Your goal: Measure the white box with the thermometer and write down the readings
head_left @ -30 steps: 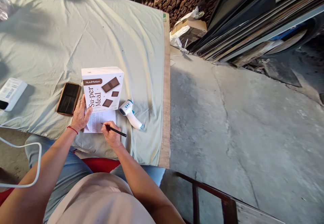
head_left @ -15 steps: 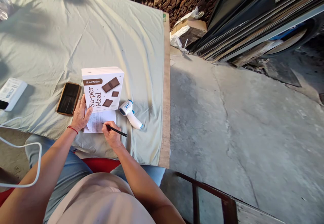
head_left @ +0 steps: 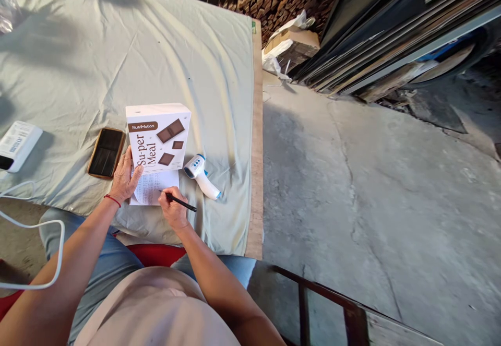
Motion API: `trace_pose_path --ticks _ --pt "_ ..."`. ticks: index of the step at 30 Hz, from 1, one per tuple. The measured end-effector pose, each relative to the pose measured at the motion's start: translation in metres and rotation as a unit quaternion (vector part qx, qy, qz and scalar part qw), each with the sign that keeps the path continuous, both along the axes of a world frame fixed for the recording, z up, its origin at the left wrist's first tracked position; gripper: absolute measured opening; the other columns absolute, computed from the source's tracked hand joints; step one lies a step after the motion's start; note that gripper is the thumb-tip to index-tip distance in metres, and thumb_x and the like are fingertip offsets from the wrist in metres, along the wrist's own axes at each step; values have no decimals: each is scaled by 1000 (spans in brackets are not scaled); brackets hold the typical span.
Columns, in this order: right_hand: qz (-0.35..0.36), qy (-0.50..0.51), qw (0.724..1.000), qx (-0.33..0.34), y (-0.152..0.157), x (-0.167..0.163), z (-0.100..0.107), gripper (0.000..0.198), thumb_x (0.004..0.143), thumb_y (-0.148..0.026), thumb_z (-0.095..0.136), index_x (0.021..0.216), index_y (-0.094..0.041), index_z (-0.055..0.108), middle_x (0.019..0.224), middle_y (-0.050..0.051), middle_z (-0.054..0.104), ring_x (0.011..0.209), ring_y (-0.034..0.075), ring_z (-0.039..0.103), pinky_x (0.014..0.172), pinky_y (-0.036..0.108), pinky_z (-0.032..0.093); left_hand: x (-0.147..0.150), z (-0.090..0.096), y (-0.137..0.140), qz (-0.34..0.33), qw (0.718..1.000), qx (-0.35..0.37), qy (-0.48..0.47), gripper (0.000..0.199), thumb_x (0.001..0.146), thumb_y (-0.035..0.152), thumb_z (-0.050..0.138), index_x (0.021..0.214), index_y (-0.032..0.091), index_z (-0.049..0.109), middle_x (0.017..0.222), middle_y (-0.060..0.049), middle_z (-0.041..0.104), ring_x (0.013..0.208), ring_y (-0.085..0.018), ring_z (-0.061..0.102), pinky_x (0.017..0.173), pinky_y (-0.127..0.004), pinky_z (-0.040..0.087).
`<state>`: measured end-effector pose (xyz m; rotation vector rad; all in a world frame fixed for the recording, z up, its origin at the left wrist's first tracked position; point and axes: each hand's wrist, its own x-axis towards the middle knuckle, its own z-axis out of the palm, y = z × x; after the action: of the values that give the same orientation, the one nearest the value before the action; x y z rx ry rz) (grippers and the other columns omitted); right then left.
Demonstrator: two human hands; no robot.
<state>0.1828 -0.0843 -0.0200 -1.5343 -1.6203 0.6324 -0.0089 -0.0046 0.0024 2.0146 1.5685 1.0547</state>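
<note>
My right hand (head_left: 175,209) is closed around a black pen (head_left: 182,202), its fingers low over a sheet of paper (head_left: 151,187) covered in rows of small writing. A white box (head_left: 160,142) printed "NutriMotion Su-per Meal" stands upright at the back of the sheet and hides part of it. At the box's lower left corner, my left hand (head_left: 124,178) holds it, thumb across the front and fingers along the side. A red cord circles that wrist. Just right of the box lies a white and blue infrared thermometer (head_left: 202,176).
A phone in a brown case (head_left: 106,152) lies left of my left hand. Farther left are a white power bank (head_left: 19,146) and a looping white cable (head_left: 58,247). The cloth-covered table (head_left: 203,74) has a wooden right edge (head_left: 256,127); concrete floor lies beyond.
My right hand and the pen have shifted very slightly to the right over the paper. My left hand and the box stay nearly still.
</note>
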Motion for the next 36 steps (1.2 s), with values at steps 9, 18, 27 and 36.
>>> trace_pose_path --ticks 9,18,27,36 --pt "31 -147 978 143 6 37 13 34 101 -13 42 119 -20 70 107 10 69 101 23 66 93 38 54 -4 0 2 5 1000 -10 -16 83 101 73 24 153 12 44 150 -21 54 142 -32 51 119 -48 41" --pt "52 -245 963 101 14 60 9 53 93 1 37 128 -20 71 112 13 65 101 24 63 94 40 54 -7 -7 1 16 1000 -19 -15 84 101 72 26 156 10 40 155 -23 50 145 -33 48 121 -50 39" --pt "22 -190 966 174 39 23 51 46 100 -15 44 139 -25 64 108 11 59 101 24 58 92 42 52 -8 -5 -1 21 1000 -21 0 81 101 68 34 159 12 35 153 -22 51 143 -34 50 120 -54 40" --pt "-81 -194 972 109 51 29 54 44 100 -24 43 141 -19 60 118 15 58 110 29 54 96 46 46 -9 -6 0 19 1000 -18 1 79 101 67 34 159 13 36 158 -21 46 148 -34 44 123 -53 36"
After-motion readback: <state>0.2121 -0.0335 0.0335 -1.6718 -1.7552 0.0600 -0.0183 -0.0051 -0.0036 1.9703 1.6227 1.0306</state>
